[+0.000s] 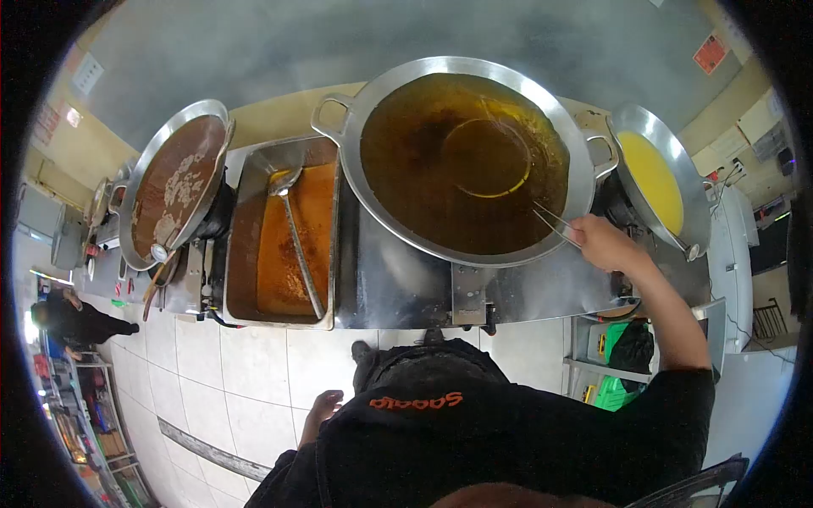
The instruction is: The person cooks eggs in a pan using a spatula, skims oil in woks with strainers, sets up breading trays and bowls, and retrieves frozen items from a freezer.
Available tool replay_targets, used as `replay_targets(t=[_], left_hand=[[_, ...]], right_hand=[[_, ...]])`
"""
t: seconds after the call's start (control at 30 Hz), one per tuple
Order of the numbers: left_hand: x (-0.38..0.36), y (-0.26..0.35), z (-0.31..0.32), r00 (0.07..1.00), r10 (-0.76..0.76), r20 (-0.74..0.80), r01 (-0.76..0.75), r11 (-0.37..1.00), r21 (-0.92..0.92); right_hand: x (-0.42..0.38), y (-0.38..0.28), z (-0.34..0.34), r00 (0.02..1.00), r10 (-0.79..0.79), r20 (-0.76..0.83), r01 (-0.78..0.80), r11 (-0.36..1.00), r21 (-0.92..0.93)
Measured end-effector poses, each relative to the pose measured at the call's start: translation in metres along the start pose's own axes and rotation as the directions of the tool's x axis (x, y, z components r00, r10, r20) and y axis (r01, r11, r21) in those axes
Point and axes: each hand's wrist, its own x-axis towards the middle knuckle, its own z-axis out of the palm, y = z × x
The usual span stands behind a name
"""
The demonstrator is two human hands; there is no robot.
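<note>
My right hand [605, 243] is closed around the double-wire metal handle of a skimmer [555, 222] at the near right rim of a large two-handled pan [385, 222]. Dark brown oil [406, 182] fills much of this pan. A round ring shows in the oil, in line with the handle; most of the skimmer's head is hidden below the surface. Low beside my body hangs my left hand [322, 410], apart from the counter, its fingers loosely bent and nothing visible in them.
Left of the pan, a metal ladle [298, 245] lies in a deep rectangular tray [332, 254] of orange-brown liquid. A pan of brown food [174, 186] stands farther left, a pan of yellow liquid [650, 173] at right. Another person [80, 320] is at far left.
</note>
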Motion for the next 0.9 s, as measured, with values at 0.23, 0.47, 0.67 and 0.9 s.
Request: replay_targets(t=[0.23,0.47,0.67,0.9], left_hand=[[-0.034,0.077,-0.014,0.992,0.105,-0.074,-0.1,0.992,0.076],[-0.053,0.093,-0.05,0.923,0.384,-0.004,-0.349,0.843,0.409],[-0.029,0.108,-0.059,0.977,0.192,-0.093,-0.156,0.942,0.298],[0.006,0.119,-0.073,0.91,0.407,0.074,-0.407,0.848,0.34]], right_hand=[[0.009,-0.065,0.027,0.987,0.097,0.125,-0.115,0.983,0.146],[-0.022,-0.097,0.045,0.983,0.089,0.162,-0.122,0.97,0.209],[-0.007,-0.111,0.078,0.999,0.042,0.026,-0.048,0.939,0.341],[-0.029,-0.133,0.094,0.997,0.076,-0.005,-0.067,0.906,0.418]])
